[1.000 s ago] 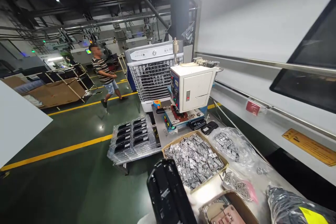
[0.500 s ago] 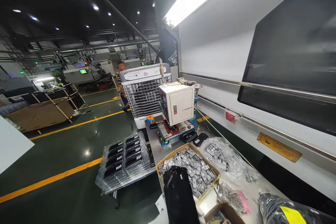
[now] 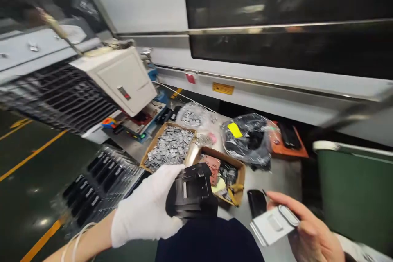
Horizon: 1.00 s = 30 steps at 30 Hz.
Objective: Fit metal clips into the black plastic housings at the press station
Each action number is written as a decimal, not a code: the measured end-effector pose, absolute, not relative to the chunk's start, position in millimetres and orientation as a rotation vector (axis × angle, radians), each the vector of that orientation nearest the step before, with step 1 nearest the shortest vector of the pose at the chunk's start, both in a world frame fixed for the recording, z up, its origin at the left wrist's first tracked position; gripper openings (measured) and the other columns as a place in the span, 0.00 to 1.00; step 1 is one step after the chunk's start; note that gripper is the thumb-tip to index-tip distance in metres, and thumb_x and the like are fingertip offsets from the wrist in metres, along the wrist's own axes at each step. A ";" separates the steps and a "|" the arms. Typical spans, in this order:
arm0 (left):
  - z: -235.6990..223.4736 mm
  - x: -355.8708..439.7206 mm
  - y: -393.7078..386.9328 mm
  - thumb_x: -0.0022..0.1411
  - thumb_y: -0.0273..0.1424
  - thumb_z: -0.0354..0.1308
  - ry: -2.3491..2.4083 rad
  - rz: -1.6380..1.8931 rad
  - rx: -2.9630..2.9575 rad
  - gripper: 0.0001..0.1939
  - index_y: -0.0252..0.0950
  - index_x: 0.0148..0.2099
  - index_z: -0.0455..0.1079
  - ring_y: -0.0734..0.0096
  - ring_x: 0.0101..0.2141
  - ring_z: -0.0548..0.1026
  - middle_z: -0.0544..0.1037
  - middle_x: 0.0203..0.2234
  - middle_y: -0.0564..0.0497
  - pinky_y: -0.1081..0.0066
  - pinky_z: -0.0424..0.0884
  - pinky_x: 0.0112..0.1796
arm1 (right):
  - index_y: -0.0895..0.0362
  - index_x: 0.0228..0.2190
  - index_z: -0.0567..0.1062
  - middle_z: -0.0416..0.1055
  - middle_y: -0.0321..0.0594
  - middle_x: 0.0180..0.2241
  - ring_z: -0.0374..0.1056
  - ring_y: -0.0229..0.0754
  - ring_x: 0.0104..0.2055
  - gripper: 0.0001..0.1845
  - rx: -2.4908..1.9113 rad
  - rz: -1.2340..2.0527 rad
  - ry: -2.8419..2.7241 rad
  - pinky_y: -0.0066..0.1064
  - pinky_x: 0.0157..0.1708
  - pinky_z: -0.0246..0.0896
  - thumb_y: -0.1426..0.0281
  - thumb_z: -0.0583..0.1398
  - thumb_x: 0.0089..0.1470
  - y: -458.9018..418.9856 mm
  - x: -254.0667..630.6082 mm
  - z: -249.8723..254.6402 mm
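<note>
My left hand (image 3: 150, 202), in a white glove, is closed around a black plastic housing (image 3: 194, 190) with a rectangular recess, held up in front of my body. My right hand (image 3: 310, 225) is bare and grips a pale grey flat metal part (image 3: 274, 225) with a small slot and a rounded end. It may be more than one part stacked. Just left of that hand a black glossy case (image 3: 256, 202) lies on the metal table. Past the black housing stands a cardboard box (image 3: 241, 180) with pinkish parts and dark pieces.
Beyond it, a carton of small grey metal pieces (image 3: 170, 145) sits beside a white press machine (image 3: 123, 80). A black plastic bag (image 3: 245, 137) with a yellow label and an orange tray (image 3: 302, 143) are farther right. Clear trays of black parts (image 3: 104, 170) stand left; a green bin (image 3: 356, 188) stands right.
My view has swung right and down. The black housing has turned to show its recessed side. My right hand, holding the grey metal part, has come into view.
</note>
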State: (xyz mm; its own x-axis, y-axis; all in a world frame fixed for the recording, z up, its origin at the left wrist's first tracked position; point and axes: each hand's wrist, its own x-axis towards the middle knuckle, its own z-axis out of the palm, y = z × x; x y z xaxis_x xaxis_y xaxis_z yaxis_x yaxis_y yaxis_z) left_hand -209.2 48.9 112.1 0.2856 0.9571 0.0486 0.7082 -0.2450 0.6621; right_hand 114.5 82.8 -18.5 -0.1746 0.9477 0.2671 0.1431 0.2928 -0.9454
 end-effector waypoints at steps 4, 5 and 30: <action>100.3 -215.2 48.3 0.53 0.25 0.59 1.541 0.346 2.242 0.27 0.46 0.56 0.63 0.63 0.45 0.77 0.77 0.48 0.52 0.64 0.76 0.45 | 0.47 0.52 0.81 0.81 0.41 0.37 0.79 0.44 0.32 0.23 -0.751 0.831 -1.615 0.28 0.33 0.78 0.48 0.60 0.66 82.6 92.8 42.2; 98.2 -216.4 47.0 0.53 0.25 0.59 1.523 0.319 2.264 0.30 0.46 0.58 0.62 0.65 0.46 0.77 0.76 0.49 0.52 0.66 0.76 0.46 | 0.47 0.52 0.80 0.80 0.41 0.36 0.78 0.44 0.32 0.22 -0.713 0.841 -1.624 0.28 0.34 0.78 0.50 0.61 0.66 81.5 87.2 50.3; 78.5 -241.3 44.8 0.48 0.24 0.59 1.547 0.026 2.256 0.32 0.34 0.58 0.67 0.43 0.53 0.75 0.75 0.52 0.36 0.46 0.73 0.56 | 0.69 0.46 0.76 0.78 0.41 0.29 0.73 0.39 0.28 0.16 -0.611 0.363 -2.235 0.34 0.32 0.68 0.67 0.57 0.73 59.5 -11.6 68.0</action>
